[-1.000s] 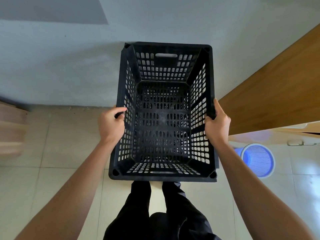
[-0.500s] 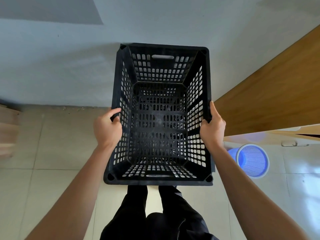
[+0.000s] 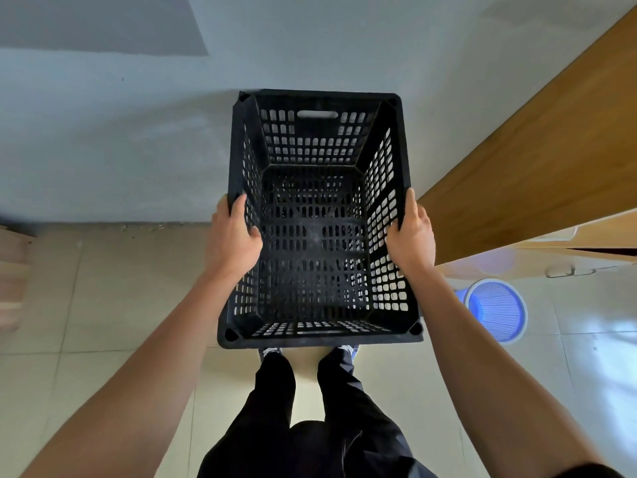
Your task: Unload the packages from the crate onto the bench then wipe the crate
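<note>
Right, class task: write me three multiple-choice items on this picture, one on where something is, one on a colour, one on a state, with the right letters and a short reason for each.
1. Where does the blue basket stand?
A. on the floor, to the right of the crate
B. inside the crate
C. on the wooden top

2. What colour is the crate?
A. white
B. black
C. red

3. What is in the crate?
A. a stack of packages
B. a cloth
C. nothing that shows

Answers:
1 A, it sits on the pale tiles beyond the right hand.
2 B, its perforated walls and floor are all black.
3 C, its slotted floor shows bare while the left hand and right hand grip the side rims.
</note>
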Demonstrator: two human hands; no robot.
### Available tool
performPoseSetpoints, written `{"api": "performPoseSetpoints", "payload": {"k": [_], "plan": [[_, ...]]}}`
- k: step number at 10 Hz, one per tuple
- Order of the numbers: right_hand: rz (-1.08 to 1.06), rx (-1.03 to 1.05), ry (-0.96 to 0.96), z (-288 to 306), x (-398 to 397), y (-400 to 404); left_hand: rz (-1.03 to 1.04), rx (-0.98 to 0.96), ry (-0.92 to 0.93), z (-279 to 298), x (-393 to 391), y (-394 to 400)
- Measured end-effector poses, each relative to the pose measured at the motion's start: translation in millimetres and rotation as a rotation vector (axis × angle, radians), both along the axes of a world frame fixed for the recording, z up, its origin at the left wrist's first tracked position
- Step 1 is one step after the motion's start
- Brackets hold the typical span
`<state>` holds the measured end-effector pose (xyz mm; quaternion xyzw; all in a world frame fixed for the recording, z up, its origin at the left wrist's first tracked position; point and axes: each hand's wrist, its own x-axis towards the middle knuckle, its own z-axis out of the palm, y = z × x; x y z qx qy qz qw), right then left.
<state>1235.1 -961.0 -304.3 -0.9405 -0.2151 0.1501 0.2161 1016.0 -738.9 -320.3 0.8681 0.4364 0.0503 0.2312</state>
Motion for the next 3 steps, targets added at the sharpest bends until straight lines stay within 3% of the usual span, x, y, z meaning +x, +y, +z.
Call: {"api": "performPoseSetpoints", "payload": {"k": [1, 2, 3], "plan": [[0.001, -0.044, -0.006, 11, -16, -2, -0.067, 0.058, 0.096, 13, -6, -3], [-0.001, 0.006, -0.081, 26, -35, -3, -0.232, 0.174, 0.031, 29, -11, -10], [0.007, 0.087, -0.104, 43, -47, -2, -0.333, 0.115, -0.02, 49, -8, -19]]}}
